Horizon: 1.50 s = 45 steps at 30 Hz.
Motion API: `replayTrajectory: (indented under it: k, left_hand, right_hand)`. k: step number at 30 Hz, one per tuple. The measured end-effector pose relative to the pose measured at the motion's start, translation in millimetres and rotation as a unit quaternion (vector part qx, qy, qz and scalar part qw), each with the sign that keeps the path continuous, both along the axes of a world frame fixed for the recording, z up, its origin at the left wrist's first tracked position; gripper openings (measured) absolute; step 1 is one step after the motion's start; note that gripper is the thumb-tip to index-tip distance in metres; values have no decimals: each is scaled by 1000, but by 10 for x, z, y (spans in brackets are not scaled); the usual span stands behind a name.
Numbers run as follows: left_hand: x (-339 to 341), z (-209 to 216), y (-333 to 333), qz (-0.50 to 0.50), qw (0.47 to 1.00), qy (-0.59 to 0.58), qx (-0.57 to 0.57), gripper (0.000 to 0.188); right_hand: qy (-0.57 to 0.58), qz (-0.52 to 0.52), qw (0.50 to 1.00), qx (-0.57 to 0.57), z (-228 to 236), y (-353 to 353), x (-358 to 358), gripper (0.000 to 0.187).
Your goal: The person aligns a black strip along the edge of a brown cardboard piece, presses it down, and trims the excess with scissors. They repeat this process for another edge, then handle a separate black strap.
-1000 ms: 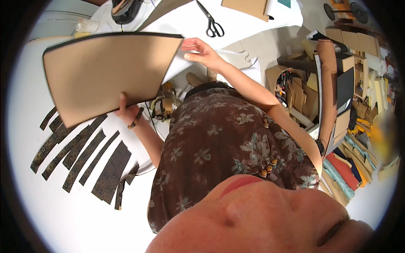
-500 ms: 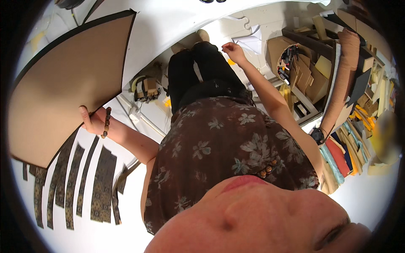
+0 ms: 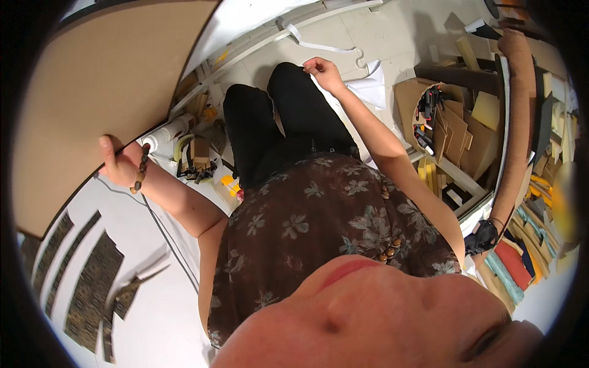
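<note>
Tan panel (image 3: 104,86), dark-edged, is up in the left hand (image 3: 123,168), and from my remote seat I see it tilted, its far end running out of my view. The left thumb lies across its face while the fingers go behind its lower edge, so I take them to be clamped on it. Well to the right of the panel, the right hand (image 3: 325,73) hangs by the right knee (image 3: 291,80); I see nothing in it. Those fingers are curled, but I cannot tell whether their tips meet.

As for progress, I judge the panel's dark edging done where I can see it, while the face toward me is bare. Patterned dark pieces (image 3: 92,285) lie loose below the panel on the white tabletop (image 3: 153,313), cut to shape, I would say, and joined to nothing visible. Whether the panel's hidden side is covered, I cannot tell. Just right of the panel sits a white bottle (image 3: 169,132).
</note>
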<state>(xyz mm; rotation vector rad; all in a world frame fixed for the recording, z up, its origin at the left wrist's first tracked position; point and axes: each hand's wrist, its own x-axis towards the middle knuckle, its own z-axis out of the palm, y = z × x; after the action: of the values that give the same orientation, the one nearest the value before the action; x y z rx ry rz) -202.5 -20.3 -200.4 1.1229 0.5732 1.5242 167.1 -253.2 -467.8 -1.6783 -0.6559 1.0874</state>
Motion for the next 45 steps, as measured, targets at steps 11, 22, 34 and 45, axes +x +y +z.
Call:
replayTrajectory:
  k: [11, 22, 34, 45]
  left_hand:
    - [-52, 410, -722, 11, 1000, -6, -1, 54]
    - [361, 587, -159, -83, 990, 92, 62, 64]
    - [867, 664, 1177, 1, 941, 240, 237, 118]
    - [1515, 1749, 190, 160, 749, 382, 517, 68]
  right_hand:
    - [-48, 30, 933, 356, 2438, 300, -14, 27]
    - [121, 206, 869, 433, 3800, 1115, -443, 50]
    - [-18, -69, 858, 508, 3338, 1825, -705, 22]
    - [-236, -81, 852, 461, 3347, 1879, -1055, 41]
